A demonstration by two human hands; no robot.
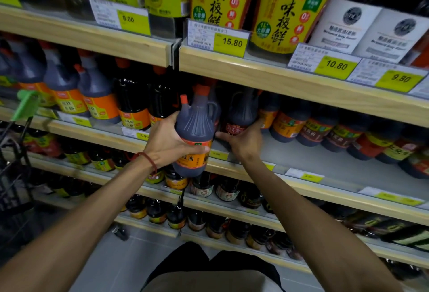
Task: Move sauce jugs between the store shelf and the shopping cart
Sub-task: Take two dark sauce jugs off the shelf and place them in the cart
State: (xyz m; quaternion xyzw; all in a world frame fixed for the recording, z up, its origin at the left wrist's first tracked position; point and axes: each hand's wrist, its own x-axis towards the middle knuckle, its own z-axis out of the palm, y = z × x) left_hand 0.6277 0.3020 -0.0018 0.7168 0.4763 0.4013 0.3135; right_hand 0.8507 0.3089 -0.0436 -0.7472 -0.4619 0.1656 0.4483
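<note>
A dark sauce jug [194, 129] with an orange cap, a side handle and an orange label hangs in front of the middle shelf [301, 171]. My left hand [168, 143] grips its left side, thumb across the label. A second dark jug [241, 113] with a red label stands on that shelf just to the right. My right hand [243, 139] holds its lower part, fingers curled round the base. Only the black wire edge and green handle of the shopping cart [16, 152] show at the far left.
More jugs [97, 96] fill the middle shelf to the left and bottles [325, 129] to the right. The upper shelf [278, 76] with yellow price tags hangs close above. Small jars line the lower shelves [209, 206]. Grey floor lies below.
</note>
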